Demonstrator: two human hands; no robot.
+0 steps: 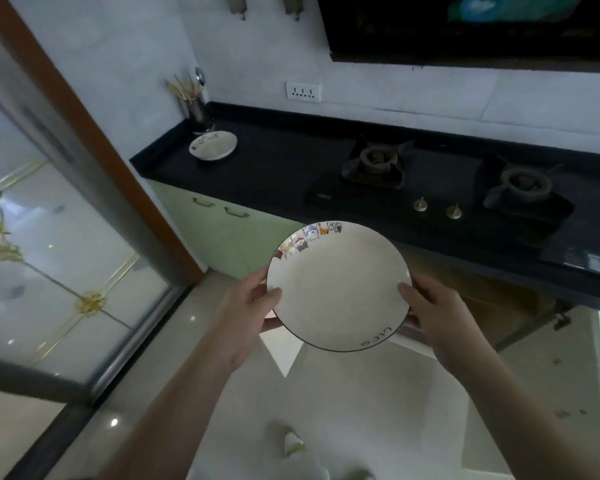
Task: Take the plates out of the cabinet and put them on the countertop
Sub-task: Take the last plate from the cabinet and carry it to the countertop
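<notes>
Both hands, left hand (248, 306) and right hand (433, 308), grip a white plate (338, 289) at centre frame; carrying step; next, likely set it on the dark table (284, 168) beside another plate (212, 145), upper left.

One view only, from a wide-angle camera worn on the person's head. It looks forward and steeply down, so the floor (378, 393) fills the bottom and the forearms run up from the lower edge. The plate (338, 289) sits close, near the centre. The table (274, 161) crosses the upper half farther off, slanting down to the right, with the wall (257, 46) behind it. Straight lines bow near the edges, as at the door frame (94, 140) on the left.
</notes>
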